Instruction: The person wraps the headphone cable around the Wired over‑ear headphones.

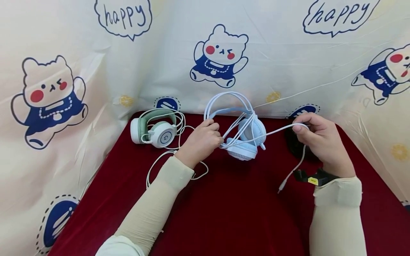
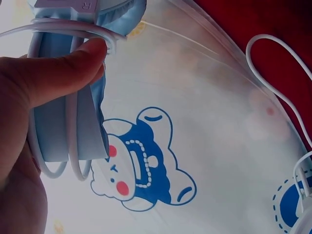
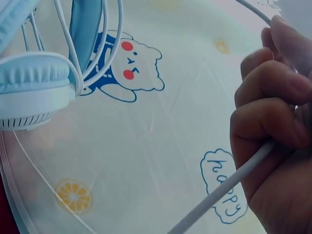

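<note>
- Hand, left [image 1: 201,139]: curled round the band [image 2: 51,141] of the blue headphones [image 1: 241,148], fingers well bent.
- Hand, right [image 1: 323,142]: pinching the white cable [image 1: 278,129] between thumb and index finger; well apart from the blue headphones, to their right.
- Shown by left wrist view, hidden from head view: thumb [image 2: 73,70] laid across band and cable turns, just below a plastic joint [image 2: 58,5] marked with a letter, apparently R.
- Shown by right wrist view: remaining fingers [image 3: 268,83] curled in, with cable passing out beneath. Shown by head view only: slim plug [image 1: 282,186] dangling below right hand.
- Blue headphones: held up near the back edge of the red cloth [image 1: 237,213], just in front of the printed curtain [image 1: 278,60]. Contact with cloth: cannot tell.
- Tighter at left: green-and-white headphones [image 1: 166,138] near left hand, with loose cord [image 1: 150,170] looped beside left wrist. At right: dark object [image 1: 294,142], partly covered by right hand, not identifiable.
- Working room: broad stretch of red cloth between the beige sleeves [image 1: 153,206].
- Materials: cushioned, wrinkled ear pads [image 3: 36,70]; slotted rigid cup [image 3: 34,105]; thin twin hoops [image 1: 229,93] over the band; smooth cable; creased, sheet-like curtain.
</note>
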Tool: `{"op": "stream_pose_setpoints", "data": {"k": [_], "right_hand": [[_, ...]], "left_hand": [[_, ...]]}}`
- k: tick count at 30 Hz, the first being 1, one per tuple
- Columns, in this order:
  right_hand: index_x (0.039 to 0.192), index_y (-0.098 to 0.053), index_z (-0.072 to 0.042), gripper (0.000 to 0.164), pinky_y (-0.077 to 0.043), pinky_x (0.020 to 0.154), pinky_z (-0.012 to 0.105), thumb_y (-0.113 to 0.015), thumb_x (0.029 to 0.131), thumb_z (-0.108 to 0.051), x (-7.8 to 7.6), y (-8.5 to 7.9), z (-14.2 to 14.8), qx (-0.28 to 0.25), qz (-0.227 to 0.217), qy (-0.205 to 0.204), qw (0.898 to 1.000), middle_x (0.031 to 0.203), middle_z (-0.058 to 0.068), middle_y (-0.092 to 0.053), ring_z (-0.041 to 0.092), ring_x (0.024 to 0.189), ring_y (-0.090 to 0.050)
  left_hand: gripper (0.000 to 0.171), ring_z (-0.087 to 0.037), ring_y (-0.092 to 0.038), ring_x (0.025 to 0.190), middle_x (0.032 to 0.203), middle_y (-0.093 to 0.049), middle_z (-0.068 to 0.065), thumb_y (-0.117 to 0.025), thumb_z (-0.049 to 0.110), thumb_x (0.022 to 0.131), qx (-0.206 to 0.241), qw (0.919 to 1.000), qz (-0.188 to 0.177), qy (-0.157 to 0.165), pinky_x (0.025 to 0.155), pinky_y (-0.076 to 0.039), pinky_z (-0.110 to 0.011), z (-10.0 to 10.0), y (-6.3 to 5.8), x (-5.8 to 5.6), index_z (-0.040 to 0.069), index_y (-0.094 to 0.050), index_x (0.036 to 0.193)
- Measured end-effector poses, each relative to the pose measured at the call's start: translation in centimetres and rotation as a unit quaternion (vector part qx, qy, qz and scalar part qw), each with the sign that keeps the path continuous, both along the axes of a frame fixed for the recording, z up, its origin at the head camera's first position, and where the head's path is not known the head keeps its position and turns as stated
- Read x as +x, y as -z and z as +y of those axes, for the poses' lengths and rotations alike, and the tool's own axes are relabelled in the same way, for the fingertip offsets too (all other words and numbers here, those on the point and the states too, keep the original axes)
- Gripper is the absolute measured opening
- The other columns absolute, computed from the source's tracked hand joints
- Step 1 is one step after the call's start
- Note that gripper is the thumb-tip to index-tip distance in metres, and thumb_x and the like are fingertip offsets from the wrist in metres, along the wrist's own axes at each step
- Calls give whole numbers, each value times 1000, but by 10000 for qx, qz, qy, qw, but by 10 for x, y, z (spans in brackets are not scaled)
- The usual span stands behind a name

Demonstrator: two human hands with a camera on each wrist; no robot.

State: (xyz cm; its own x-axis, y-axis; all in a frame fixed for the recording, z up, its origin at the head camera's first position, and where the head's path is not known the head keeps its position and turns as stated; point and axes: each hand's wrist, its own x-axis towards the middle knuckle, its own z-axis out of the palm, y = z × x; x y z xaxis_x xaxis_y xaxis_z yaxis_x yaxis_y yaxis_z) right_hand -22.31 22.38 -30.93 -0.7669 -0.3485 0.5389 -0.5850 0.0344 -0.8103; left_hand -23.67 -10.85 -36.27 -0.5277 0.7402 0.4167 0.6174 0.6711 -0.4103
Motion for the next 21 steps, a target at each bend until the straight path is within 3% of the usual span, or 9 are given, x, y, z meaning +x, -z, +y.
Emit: {"op": "stream_pose_setpoints", "data": {"k": [7, 21], "right_hand": [[98, -61, 8, 11, -34, 52, 23, -55, 91, 13, -13, 9, 5, -723, 113, 85, 9973, 75, 8, -49, 18, 59, -41], [98, -60, 12, 7, -33, 50, 22, -60, 92, 8, -28, 17, 18, -352, 165, 867, 9955, 76, 6, -48, 17, 57, -40]], "left_hand": [[24, -18, -52, 86, 77, -69, 6, -66, 1, 89, -69, 9994, -27, 324, 88, -37, -32, 3, -2, 4, 21, -80, 90], [20, -16, -53, 97, 83, -71, 7, -69, 6, 89, -328, 9979, -86, 555, 95, -37, -30, 8, -9, 13, 22, -80, 95]]}}
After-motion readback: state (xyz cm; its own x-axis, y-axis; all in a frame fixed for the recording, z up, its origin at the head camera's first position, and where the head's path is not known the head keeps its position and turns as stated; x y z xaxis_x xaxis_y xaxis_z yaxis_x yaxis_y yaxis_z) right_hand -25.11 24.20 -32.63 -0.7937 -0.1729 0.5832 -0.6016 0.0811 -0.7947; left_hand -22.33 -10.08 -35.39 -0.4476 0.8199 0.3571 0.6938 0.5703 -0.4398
